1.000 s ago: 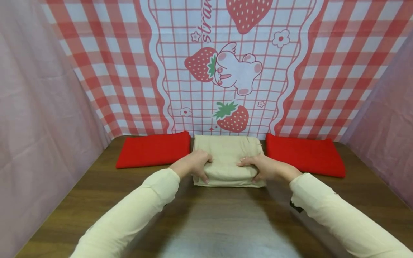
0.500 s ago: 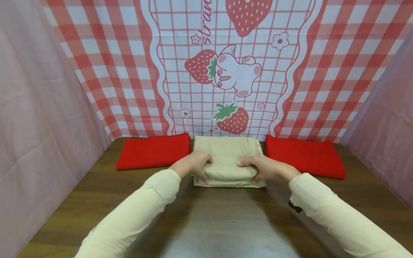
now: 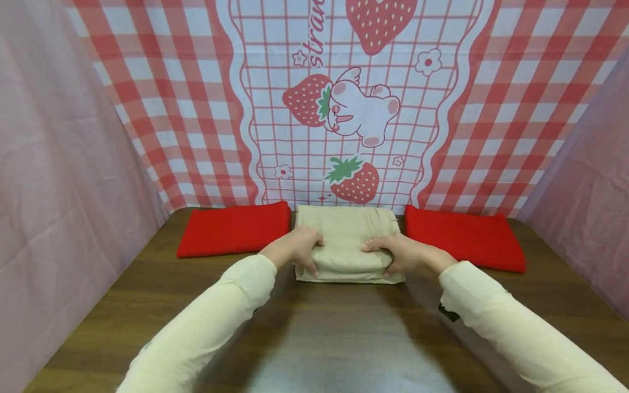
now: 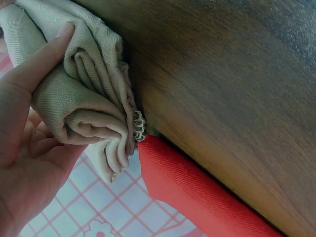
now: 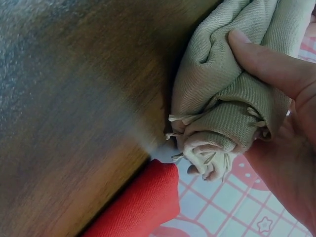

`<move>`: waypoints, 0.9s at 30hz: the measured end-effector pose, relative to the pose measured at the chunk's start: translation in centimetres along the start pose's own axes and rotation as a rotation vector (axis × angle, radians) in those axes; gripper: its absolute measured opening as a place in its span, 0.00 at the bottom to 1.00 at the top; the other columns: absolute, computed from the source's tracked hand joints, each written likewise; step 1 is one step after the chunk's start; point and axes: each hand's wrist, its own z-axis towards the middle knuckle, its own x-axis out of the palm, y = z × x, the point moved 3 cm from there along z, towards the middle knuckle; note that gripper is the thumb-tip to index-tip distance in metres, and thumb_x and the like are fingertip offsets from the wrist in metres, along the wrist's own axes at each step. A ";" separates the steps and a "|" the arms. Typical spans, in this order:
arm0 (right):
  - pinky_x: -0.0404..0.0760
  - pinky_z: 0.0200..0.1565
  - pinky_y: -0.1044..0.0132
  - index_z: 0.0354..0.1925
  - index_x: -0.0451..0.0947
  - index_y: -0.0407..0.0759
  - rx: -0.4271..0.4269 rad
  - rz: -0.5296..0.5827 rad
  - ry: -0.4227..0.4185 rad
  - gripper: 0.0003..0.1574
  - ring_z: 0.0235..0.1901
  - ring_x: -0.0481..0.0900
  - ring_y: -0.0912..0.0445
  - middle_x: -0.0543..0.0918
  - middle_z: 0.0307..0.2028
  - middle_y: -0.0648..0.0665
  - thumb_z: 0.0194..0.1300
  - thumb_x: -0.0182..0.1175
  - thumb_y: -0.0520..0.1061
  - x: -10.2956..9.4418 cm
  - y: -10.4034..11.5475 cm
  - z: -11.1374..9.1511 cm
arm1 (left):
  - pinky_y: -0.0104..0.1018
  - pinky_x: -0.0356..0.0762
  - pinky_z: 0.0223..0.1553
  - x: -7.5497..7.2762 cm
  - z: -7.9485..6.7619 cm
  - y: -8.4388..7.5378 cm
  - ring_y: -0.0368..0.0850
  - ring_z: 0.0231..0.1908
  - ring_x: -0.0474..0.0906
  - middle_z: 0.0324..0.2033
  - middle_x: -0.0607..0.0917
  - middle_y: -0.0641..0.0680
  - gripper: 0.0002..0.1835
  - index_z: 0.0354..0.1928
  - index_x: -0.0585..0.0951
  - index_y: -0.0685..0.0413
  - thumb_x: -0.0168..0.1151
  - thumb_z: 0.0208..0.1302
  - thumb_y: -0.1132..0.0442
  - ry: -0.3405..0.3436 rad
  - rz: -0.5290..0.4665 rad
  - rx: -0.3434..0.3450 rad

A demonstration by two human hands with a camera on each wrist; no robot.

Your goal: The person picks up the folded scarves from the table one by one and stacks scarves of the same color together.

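Note:
A folded beige cloth [image 3: 344, 224] lies on the wooden table, close to the patterned backdrop. My left hand [image 3: 298, 248] grips its left end, thumb on the near side and fingers over the top. At the right end, my right hand [image 3: 400, 254] holds the cloth in the same way. In the left wrist view the rolled layers of the beige cloth [image 4: 84, 98] show beside the thumb. Loose threads stick out from the cloth's end [image 5: 212, 133] in the right wrist view.
One folded red cloth [image 3: 233, 229] lies left of the beige one, another red cloth [image 3: 464, 237] right of it. Behind them hangs a checked strawberry backdrop [image 3: 275, 136]. Pink curtains [image 3: 64, 180] flank the brown table [image 3: 334, 338].

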 end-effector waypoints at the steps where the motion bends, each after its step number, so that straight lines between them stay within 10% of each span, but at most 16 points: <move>1: 0.78 0.56 0.45 0.63 0.73 0.43 0.004 0.004 0.002 0.41 0.60 0.71 0.41 0.76 0.62 0.35 0.48 0.73 0.38 0.0 0.0 0.0 | 0.39 0.76 0.58 0.0 0.0 0.0 0.50 0.53 0.78 0.51 0.84 0.55 0.35 0.52 0.80 0.58 0.81 0.40 0.52 -0.001 0.000 0.001; 27: 0.76 0.58 0.43 0.62 0.73 0.41 -0.025 -0.018 -0.005 0.41 0.59 0.71 0.39 0.76 0.61 0.34 0.48 0.73 0.38 -0.4 -0.7 0.8 | 0.38 0.75 0.60 -0.1 0.9 0.4 0.50 0.56 0.77 0.54 0.83 0.54 0.37 0.55 0.79 0.57 0.81 0.39 0.51 0.006 0.006 -0.039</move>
